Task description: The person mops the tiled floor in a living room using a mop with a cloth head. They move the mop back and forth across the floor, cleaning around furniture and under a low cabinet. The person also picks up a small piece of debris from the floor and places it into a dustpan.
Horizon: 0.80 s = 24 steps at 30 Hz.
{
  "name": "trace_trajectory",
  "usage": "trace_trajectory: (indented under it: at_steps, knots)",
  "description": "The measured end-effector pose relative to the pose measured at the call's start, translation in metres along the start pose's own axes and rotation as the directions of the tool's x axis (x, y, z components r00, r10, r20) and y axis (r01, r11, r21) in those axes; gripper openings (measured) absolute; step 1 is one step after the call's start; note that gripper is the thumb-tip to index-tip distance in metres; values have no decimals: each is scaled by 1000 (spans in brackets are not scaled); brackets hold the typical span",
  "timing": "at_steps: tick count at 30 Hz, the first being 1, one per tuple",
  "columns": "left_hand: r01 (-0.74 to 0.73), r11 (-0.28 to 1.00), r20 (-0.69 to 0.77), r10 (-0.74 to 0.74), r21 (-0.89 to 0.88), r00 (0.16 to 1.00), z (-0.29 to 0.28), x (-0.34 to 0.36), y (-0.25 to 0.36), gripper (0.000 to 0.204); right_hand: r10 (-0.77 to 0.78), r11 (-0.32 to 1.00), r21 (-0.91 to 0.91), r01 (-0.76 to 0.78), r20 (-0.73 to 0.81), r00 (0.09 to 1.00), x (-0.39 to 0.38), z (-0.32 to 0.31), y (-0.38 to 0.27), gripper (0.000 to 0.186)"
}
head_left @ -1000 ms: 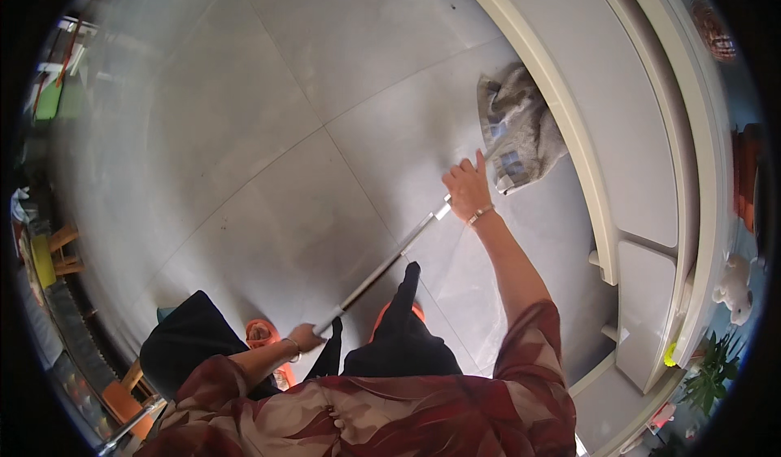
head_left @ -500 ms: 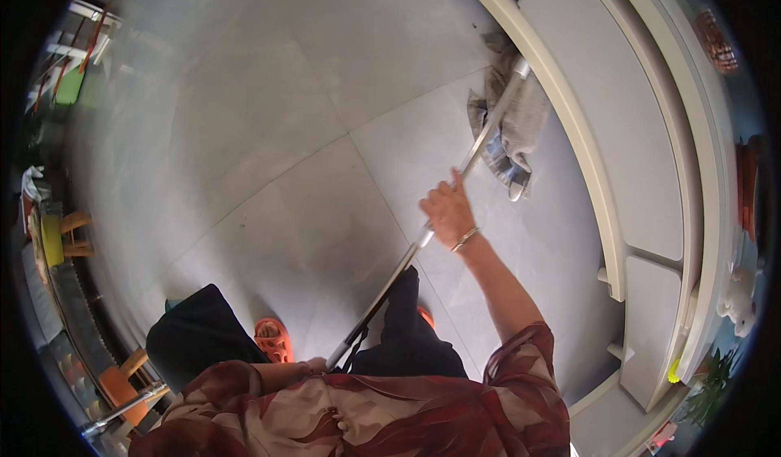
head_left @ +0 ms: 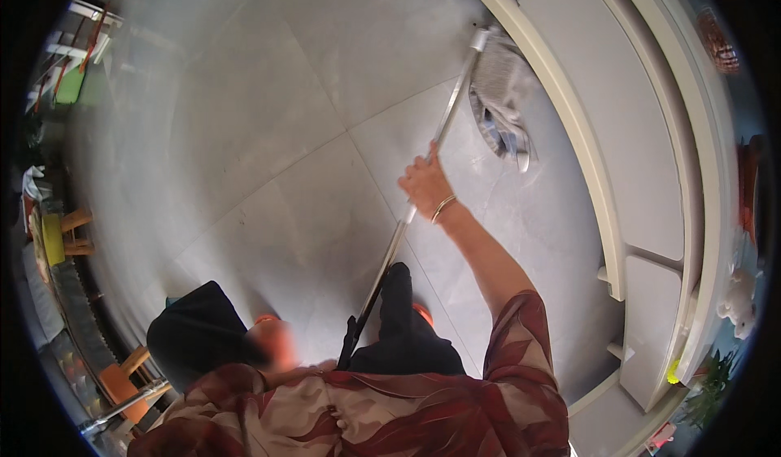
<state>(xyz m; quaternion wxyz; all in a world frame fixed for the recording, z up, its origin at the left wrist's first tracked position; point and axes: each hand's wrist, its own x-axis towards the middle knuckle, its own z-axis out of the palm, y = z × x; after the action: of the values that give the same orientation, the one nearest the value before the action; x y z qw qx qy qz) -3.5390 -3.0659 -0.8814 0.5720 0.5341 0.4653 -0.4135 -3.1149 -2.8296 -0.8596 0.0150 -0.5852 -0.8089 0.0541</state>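
Note:
A mop with a silver metal pole (head_left: 452, 105) slants from my waist toward the far right. At its far end a grey-striped mop cloth (head_left: 498, 79) lies bunched on the floor beside the low cream edge of a cabinet. My right hand (head_left: 428, 182), a bracelet at its wrist, is closed around the middle of the pole with the arm reaching forward. Close to my body, my left hand (head_left: 319, 367) is at the pole's near, darker end and appears closed on it; the shirt hides much of that hand.
A cream cabinet (head_left: 606, 115) curves along the right, with a plush toy (head_left: 737, 302) and a plant (head_left: 709, 388) beyond it. Grey tiles (head_left: 277, 164) cover the floor. Small wooden stools (head_left: 77, 233) stand at the left. My feet wear orange clogs (head_left: 272, 341).
The mop cloth has slid away from me and left along the cabinet. My right hand has moved forward and left with the pole, which now stands steeper in view. My left foot is blurred by motion.

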Motion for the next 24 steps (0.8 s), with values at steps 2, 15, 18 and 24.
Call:
trace_trajectory:
  at_steps: [2, 15, 18, 24]
  knots:
    - [24, 1000, 24, -23, -14, 999, 10, -9, -1, 43, -82, 997, 11, 82, -23, 996, 5, -8, -22, 7]
    - [-40, 918, 70, 73, -395, 995, -62, 36, 120, 36, 294, 956, 22, -293, -16, 956, -42, -10, 23, 12]
    - [-14, 907, 11, 20, -421, 1000, -90, 13, 139, 36, 237, 971, 39, -235, -29, 971, -24, 9, 37, 9]
    - [39, 877, -3, -46, -478, 999, -83, 6, 117, 37, 156, 984, 85, -154, -7, 988, 9, 7, 17, 9]
